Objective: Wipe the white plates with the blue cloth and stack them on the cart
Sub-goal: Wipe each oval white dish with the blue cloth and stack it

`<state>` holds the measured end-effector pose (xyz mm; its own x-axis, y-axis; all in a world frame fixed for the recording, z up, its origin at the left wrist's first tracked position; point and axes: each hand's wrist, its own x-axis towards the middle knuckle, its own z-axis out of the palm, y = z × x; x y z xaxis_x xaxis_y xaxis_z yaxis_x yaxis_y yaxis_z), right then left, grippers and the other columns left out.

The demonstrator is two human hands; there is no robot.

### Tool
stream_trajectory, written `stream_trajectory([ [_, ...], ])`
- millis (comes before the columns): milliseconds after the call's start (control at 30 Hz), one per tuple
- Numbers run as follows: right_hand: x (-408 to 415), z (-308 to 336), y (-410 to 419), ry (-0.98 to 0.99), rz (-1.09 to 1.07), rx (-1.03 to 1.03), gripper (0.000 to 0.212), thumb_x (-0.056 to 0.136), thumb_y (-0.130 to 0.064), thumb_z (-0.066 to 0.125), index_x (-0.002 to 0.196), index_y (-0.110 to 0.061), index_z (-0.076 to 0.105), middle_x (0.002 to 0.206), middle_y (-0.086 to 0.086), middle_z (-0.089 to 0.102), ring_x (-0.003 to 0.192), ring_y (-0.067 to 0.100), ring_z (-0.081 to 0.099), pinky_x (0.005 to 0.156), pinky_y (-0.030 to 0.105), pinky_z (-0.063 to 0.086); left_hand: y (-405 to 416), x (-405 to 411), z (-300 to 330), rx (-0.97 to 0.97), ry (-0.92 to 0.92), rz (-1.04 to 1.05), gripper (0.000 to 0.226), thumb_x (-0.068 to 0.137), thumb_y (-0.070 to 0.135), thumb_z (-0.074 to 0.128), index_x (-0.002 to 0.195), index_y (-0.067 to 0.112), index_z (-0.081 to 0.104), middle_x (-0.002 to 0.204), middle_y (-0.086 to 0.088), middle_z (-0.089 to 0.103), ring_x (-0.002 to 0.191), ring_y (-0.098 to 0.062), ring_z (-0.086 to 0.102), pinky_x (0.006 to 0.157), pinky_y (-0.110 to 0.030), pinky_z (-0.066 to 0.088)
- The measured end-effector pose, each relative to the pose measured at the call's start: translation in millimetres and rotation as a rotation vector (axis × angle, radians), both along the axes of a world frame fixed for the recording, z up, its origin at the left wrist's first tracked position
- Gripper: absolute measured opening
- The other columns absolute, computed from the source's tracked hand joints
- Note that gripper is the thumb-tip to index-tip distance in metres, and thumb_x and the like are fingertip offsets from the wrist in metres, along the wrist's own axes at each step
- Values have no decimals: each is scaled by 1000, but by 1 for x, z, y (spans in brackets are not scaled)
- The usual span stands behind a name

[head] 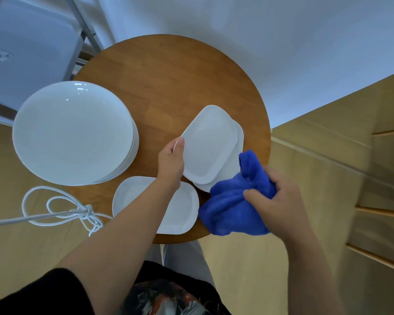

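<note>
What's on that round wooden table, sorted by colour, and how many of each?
White: 4, namely a stack of round plates, a lifted plate, a plate under it and a near plate
Blue: 1 cloth
Total: 5

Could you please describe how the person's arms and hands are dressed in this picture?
Both forearms are bare, and the left hand and right hand wear no gloves, rings or watch. A short black sleeve covers the left upper arm.
</note>
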<state>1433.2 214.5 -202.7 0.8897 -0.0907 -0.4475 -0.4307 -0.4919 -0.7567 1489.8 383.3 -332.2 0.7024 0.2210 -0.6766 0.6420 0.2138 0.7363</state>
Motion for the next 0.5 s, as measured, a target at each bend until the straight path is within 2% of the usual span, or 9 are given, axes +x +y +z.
stream_trajectory([
  [67,10,21,-3,27,43,134,21,62,-18,55,81,-19,63,72,7,64,64,10,60,54,17,48,4,5,10,-128,69,32,19,97,43,46,94,35,62,98,8,68,93,-15,65,74,-32,58],
  [133,22,30,-1,9,41,232,28,58,-29,59,84,-22,64,72,4,64,67,8,61,57,19,50,9,6,19,-252,117,16,22,95,47,47,100,32,62,104,2,70,97,-22,67,82,-42,57],
  [167,27,29,4,-39,5,277,30,59,-33,61,88,-27,65,79,-2,66,75,6,63,63,21,52,12,5,24,-306,141,0,25,94,48,48,104,30,62,107,-2,70,99,-25,67,84,-46,57],
  [233,36,18,20,-135,-94,301,49,70,-33,65,118,-36,55,119,-8,62,109,5,59,88,29,51,13,2,35,-398,166,-41,34,93,49,49,112,23,62,113,-8,68,104,-29,65,89,-48,54],
  [300,39,0,44,-135,-33,118,78,80,-38,63,146,-33,23,152,-5,31,139,11,31,111,40,34,12,-2,46,-451,107,-68,42,95,46,48,117,14,64,115,-12,67,109,-30,63,95,-45,51],
  [367,34,-21,67,-93,165,-174,83,88,-45,56,152,-29,5,160,0,7,147,20,4,118,48,15,11,-5,54,-479,15,-50,42,99,42,43,118,11,65,116,-13,68,110,-26,64,94,-39,52],
  [433,25,-37,84,-149,282,-340,70,94,-48,43,152,-27,10,161,3,5,147,23,-3,118,50,7,13,-9,61,-473,-30,-41,41,100,40,40,116,14,66,114,-9,70,107,-20,66,87,-32,54],
  [500,22,-43,94,-208,287,-384,60,94,-47,32,151,-28,20,160,4,12,147,25,2,117,51,9,18,-14,65,-414,-30,-60,39,100,43,39,112,19,68,109,-4,72,102,-16,68,83,-29,53],
])
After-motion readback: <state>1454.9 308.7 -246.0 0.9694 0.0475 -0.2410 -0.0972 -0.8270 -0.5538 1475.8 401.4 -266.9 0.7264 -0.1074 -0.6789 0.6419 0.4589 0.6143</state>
